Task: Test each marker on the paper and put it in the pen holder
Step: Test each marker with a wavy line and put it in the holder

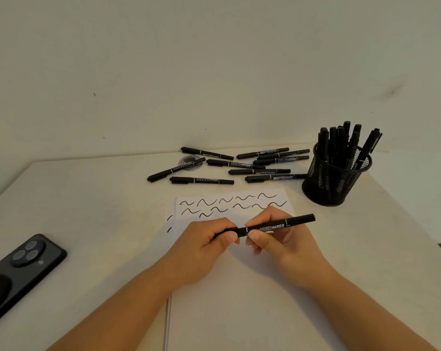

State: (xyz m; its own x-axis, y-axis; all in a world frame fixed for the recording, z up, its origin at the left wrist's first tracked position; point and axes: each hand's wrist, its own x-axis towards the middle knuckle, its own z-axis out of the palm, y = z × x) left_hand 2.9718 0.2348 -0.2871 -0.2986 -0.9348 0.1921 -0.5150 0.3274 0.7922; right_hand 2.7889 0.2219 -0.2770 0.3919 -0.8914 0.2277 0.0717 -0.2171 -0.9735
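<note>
Both hands hold one black twin marker (pixel 277 226) level above the white paper (pixel 239 300). My left hand (pixel 209 247) grips its left end, where the cap sits, and my right hand (pixel 277 239) pinches the barrel just right of that. The marker's right end points toward the black mesh pen holder (pixel 333 181), which stands at the right with several markers upright in it. Several black squiggles (pixel 229 205) run across the top of the paper. Several more black markers (pixel 239 164) lie loose on the table beyond the paper.
A dark phone (pixel 19 272) lies camera side up at the left edge of the table. A small round clear lid (pixel 190 163) rests under one loose marker. A pale wall rises behind the table, and the table's right edge runs past the holder.
</note>
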